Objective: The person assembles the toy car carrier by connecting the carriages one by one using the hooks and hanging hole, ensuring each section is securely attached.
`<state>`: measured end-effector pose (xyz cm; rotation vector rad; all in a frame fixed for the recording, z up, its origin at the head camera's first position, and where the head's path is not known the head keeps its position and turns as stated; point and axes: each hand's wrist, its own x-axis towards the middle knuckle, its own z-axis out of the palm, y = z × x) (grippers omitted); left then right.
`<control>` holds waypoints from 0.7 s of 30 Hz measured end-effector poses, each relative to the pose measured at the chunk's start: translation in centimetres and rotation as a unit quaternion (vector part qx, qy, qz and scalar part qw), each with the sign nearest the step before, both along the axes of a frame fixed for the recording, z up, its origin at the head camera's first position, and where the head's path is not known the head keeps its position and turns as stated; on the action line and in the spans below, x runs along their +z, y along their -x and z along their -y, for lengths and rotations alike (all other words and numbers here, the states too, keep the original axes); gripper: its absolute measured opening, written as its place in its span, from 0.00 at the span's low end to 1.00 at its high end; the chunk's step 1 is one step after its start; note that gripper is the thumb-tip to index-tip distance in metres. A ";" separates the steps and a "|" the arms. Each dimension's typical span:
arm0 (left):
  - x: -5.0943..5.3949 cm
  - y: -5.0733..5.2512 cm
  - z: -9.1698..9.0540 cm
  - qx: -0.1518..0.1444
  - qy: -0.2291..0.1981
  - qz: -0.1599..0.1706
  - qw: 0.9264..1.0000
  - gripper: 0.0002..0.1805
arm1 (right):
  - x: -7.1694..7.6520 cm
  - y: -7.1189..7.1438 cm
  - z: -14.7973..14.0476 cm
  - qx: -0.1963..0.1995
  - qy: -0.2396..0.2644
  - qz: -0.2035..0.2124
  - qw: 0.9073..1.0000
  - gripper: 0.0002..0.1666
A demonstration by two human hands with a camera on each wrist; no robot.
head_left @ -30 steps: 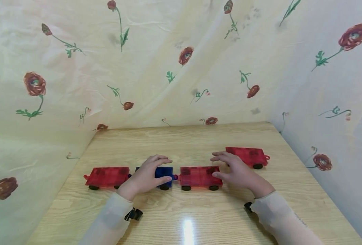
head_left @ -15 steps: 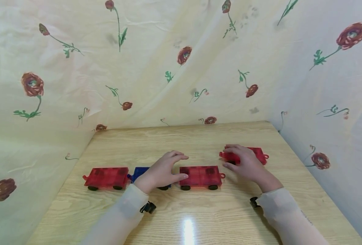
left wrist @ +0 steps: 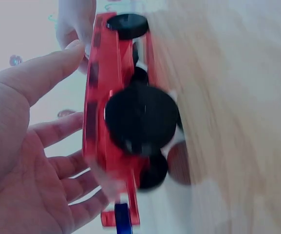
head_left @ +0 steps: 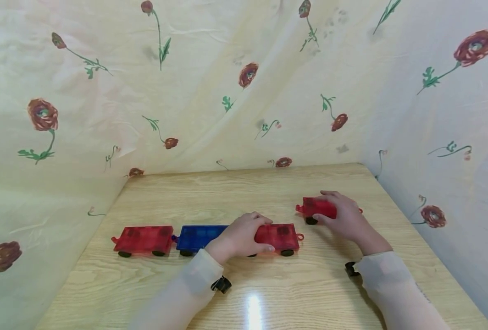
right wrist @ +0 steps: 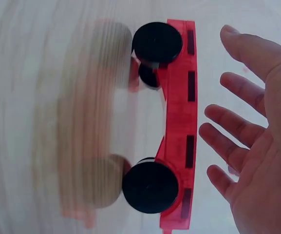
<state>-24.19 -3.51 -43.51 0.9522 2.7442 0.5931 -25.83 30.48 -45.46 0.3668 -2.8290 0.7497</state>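
Observation:
My left hand point(head_left: 244, 236) is over the middle red toy train car point(head_left: 283, 233) and hides its left part. In the left wrist view, that car point(left wrist: 101, 92) shows black wheels; the thumb and spread fingers of the left hand point(left wrist: 23, 141) lie along its top without gripping. A blue coupling piece point(left wrist: 123, 217) meets its near end. Farther back, my right hand point(head_left: 345, 217) hovers over another red car point(head_left: 318, 208), covering its right half. A gap separates this car point(right wrist: 181, 112) from the loosely bent fingers of the right hand point(right wrist: 262, 122) in the right wrist view.
A blue car point(head_left: 198, 236) stands left of the middle red car, and another red car point(head_left: 145, 238) is lined up at its left end. All stand on the wooden table point(head_left: 103, 284). Flower-patterned cloth point(head_left: 202, 91) hangs behind and at the sides.
The left hand has moved right, from above the blue car to above the middle red car. The right hand has moved right over the far red car. The cars appear to stay put.

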 end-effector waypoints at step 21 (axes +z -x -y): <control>-1.1 -0.2 -1.8 -0.008 0.047 -0.038 0.998 0.43 | -0.8 0.4 -1.1 -0.017 -0.032 0.051 0.998 0.38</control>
